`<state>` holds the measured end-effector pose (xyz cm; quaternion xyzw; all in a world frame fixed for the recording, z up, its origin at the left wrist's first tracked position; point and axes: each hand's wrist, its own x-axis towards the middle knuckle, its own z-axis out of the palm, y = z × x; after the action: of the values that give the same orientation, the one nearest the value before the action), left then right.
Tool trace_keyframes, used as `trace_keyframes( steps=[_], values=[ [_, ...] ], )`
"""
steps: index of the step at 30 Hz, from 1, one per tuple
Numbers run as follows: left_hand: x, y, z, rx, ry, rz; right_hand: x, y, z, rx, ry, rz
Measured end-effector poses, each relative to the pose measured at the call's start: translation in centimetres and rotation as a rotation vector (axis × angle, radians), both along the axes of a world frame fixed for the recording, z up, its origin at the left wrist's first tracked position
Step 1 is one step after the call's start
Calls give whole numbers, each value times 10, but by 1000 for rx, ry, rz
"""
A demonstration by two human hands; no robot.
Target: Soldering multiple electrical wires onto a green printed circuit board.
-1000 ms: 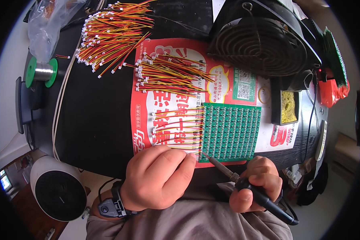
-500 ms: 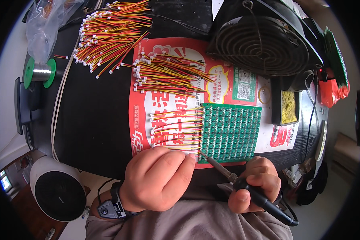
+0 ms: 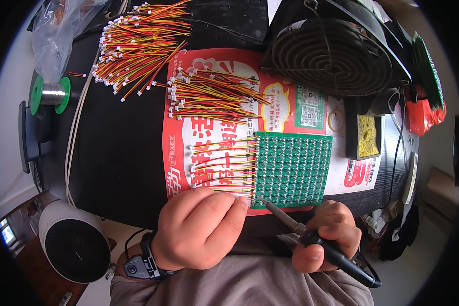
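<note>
A green circuit board panel (image 3: 293, 171), covered in a grid of small parts, lies in front of me. Along its left edge a row of thin red, yellow and black wires (image 3: 224, 164) with white plugs stretches out to the left. My left hand (image 3: 201, 227) is closed in a pinch at the panel's lower left corner, with a wire lead at its fingertips; most of that lead is hidden by the fingers. In my right hand (image 3: 331, 237) is a soldering iron (image 3: 285, 218), its tip over the panel just inside the lower left edge.
Loose wire leads (image 3: 217, 94) lie on a red and white printed sheet (image 3: 176, 148), with a bigger pile (image 3: 137, 48) beyond. A black fan (image 3: 331, 56) stands at the back right, near a yellow sponge (image 3: 368, 136) in its holder. At left sits a solder spool (image 3: 51, 95).
The soldering iron's tip has shifted slightly right, away from the panel's left edge, and my right hand moved with it. My left hand stays almost in place.
</note>
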<state>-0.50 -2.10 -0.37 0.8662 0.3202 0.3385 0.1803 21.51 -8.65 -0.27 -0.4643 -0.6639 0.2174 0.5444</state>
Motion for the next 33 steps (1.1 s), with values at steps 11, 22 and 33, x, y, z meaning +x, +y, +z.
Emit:
trace_keyframes(
  steps=[11,22,33],
  values=[
    [2,-1,1,-5,-4,26,-2,0,1,-1,36,-36],
    [2,0,1,-33,-8,9,-4,3,0,27,25,-41],
    [2,2,0,-53,-34,-1,-4,4,-1,27,25,-42]
  ],
)
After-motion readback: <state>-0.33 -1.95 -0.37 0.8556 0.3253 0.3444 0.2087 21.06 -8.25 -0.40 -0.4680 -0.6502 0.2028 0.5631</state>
